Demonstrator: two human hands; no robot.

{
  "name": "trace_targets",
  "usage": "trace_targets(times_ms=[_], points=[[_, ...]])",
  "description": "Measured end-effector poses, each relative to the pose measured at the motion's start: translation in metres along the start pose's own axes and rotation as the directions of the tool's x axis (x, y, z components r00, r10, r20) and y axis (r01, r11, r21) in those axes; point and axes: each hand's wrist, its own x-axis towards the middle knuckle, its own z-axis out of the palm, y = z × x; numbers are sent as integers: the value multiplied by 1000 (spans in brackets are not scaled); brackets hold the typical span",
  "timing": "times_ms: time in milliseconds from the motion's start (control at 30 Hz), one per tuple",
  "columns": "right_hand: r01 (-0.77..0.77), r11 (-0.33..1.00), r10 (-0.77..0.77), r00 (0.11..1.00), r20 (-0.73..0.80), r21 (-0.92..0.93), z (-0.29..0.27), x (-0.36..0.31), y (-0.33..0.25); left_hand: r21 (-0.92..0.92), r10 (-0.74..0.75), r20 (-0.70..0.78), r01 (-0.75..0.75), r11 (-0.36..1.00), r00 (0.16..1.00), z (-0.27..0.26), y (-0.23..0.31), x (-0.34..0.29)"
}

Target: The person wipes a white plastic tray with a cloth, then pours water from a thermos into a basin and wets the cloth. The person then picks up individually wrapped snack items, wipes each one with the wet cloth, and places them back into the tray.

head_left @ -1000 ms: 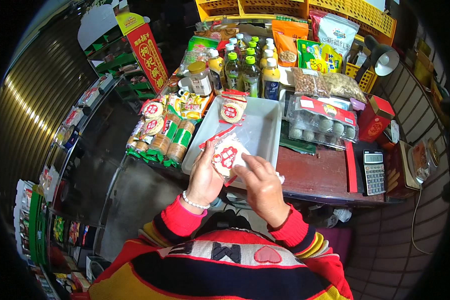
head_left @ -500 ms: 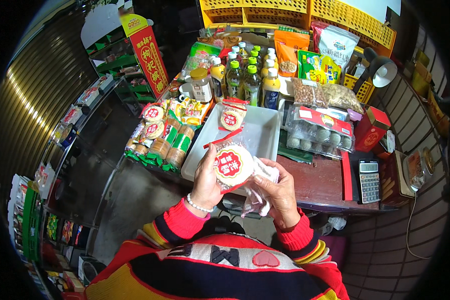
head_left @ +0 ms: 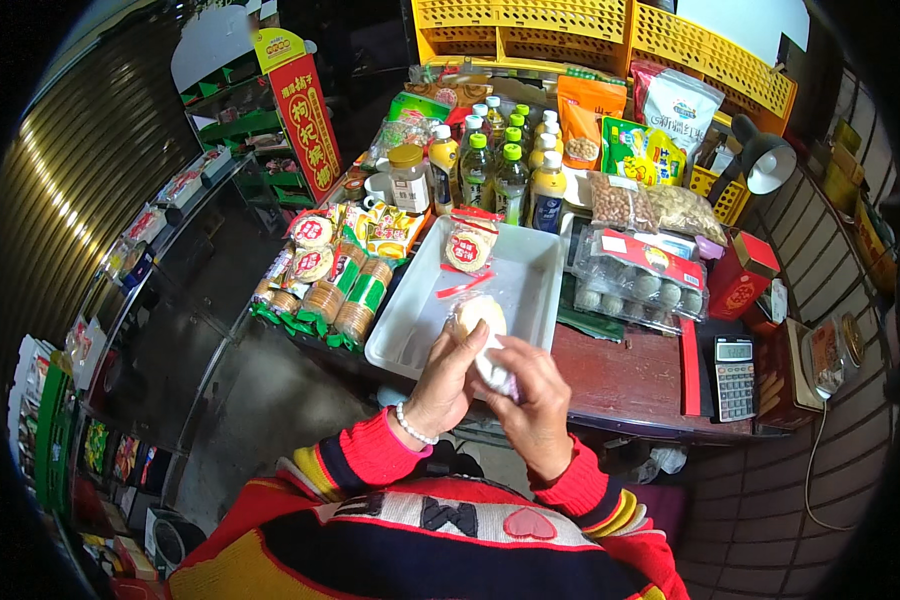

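Observation:
My left hand point(head_left: 442, 388) grips a round, pale cracker packet point(head_left: 477, 314) in clear wrapping, now tilted over the near part of a white tray point(head_left: 530, 275). Closed around a white cloth point(head_left: 496, 372), my right hand point(head_left: 536, 405) presses against the packet's right side. The fingers and cloth hide much of the packet. Another cracker packet point(head_left: 468, 247), with a red label and red-edged wrapping, lies at the tray's far left. A red strip point(head_left: 464, 286) shows in the tray just below it.
Left of the tray are stacked biscuit packs point(head_left: 365, 300). Behind it stand several drink bottles point(head_left: 511, 185) and a lidded jar point(head_left: 408, 180). To the right sit a plastic egg carton point(head_left: 640, 285), a red box point(head_left: 744, 272), a calculator point(head_left: 736, 378) and a desk lamp point(head_left: 767, 165).
The packet has turned from showing its red label to an edge-tilted pose. My right hand has moved left with the cloth, onto the packet. The first red strip now lies in the tray.

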Motion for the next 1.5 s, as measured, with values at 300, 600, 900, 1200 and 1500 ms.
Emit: trace_targets(times_ms=[300,600,900,1200,1500], points=[[150,985,-149,989,25,-89,-8,13,2,-93,-91,44,94,991,995,-14,-4,-4],[96,961,-90,995,35,-258,-15,22,20,-70,-108,72,113,991,992,-16,-1,-6],[253,939,-225,964,138,-234,12,5,7,-240,-167,13,165,957,986,-13,-3,4],[202,962,-167,967,191,-185,7,-5,16,-267,-135,-22,124,956,991,-20,9,7],[314,874,-260,947,189,-371,13,-9,17,-239,-139,-50,123,963,989,-21,8,5]])
